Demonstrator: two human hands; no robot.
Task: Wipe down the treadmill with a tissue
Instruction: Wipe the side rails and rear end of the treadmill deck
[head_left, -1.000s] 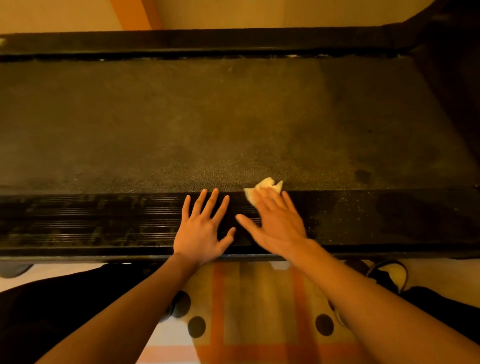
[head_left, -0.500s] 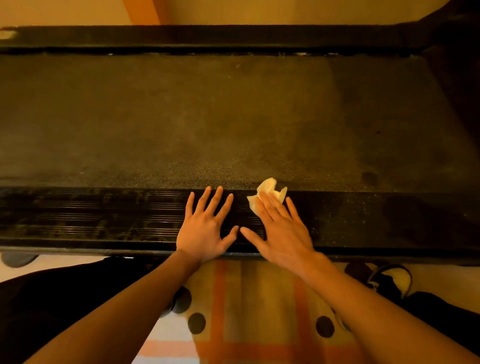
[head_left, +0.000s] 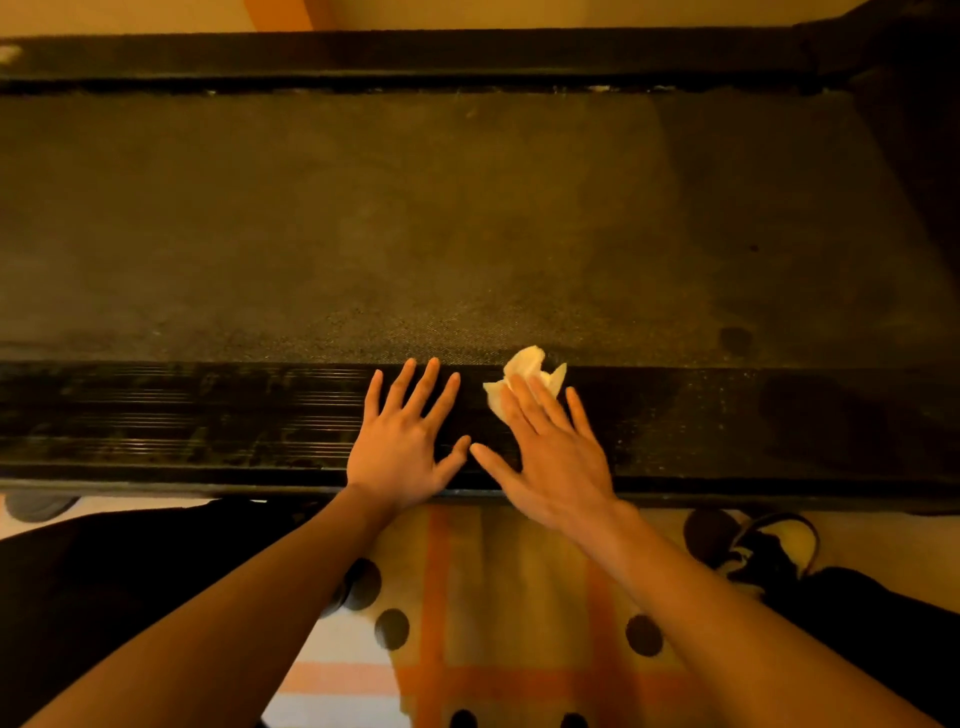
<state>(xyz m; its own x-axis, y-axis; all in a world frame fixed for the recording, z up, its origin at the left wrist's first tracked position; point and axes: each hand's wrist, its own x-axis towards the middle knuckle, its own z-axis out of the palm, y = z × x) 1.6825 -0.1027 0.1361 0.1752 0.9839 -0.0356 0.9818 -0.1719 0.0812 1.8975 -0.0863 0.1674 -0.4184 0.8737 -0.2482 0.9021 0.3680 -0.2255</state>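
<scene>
The treadmill lies across the view, with a wide dusty belt (head_left: 415, 218) and a ribbed black side rail (head_left: 182, 415) nearest me. A crumpled white tissue (head_left: 524, 371) sits at the rail's far edge, pressed flat under the fingers of my right hand (head_left: 550, 447). My left hand (head_left: 402, 447) rests flat on the rail just left of it, fingers spread, holding nothing. The two thumbs nearly touch. Most of the tissue is hidden beneath my right fingers.
A far rail (head_left: 415, 57) runs along the top. Below the near rail is a patterned mat (head_left: 493, 597) with orange stripes and dark dots. A shoe (head_left: 769, 551) lies at the lower right, and dark fabric (head_left: 130, 571) covers the lower left.
My right hand and the tissue have slid slightly right and away along the rail's far edge. The left hand has stayed flat in place.
</scene>
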